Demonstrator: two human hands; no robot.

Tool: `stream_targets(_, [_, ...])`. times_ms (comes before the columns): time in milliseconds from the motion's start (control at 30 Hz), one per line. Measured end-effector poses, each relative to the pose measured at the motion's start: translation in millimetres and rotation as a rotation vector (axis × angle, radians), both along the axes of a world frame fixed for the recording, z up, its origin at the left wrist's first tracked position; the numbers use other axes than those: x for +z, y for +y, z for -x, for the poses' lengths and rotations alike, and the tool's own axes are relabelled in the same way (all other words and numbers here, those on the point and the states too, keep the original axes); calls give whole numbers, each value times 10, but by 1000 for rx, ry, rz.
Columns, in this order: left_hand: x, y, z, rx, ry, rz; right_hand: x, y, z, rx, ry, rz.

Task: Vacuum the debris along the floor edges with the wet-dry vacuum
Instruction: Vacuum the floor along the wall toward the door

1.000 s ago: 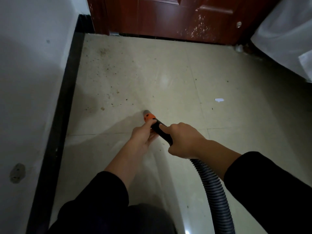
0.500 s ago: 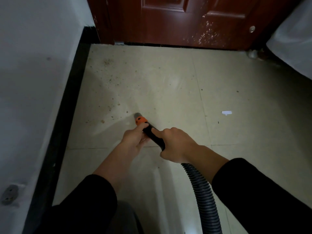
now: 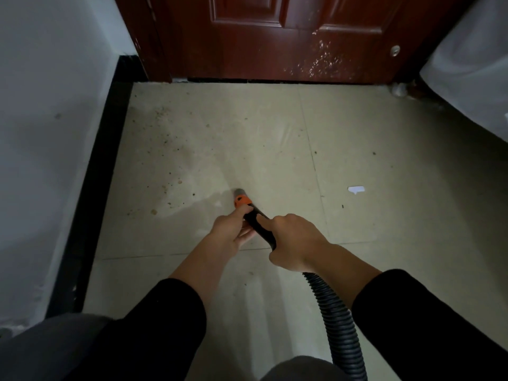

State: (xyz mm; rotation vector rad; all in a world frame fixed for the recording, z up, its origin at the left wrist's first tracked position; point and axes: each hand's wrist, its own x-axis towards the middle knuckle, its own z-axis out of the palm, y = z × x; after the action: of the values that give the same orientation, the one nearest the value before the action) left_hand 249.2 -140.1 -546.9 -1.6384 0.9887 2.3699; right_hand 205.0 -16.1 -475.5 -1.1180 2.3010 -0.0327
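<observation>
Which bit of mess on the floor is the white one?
The white scrap, lying right of the vacuum nozzle. The other bits are small brown specks scattered left of it, toward the black baseboard.

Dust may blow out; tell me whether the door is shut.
Shut: the door lies flush with its frame, bottom edge straight along the floor.

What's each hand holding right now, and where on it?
Both hold the vacuum wand. The left hand grips it just behind the orange collar. The right hand wraps the black tube farther back, just ahead of the ribbed hose.
</observation>
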Motion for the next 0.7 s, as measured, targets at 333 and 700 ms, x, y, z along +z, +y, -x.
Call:
stream_targets(333, [145,-154,-333,-45,-24,34,123,-170,-101,118,-28,-2])
stream_targets(700, [-18,-732,-521,77,-37,87,-31,-809,-236,217,-4,43])
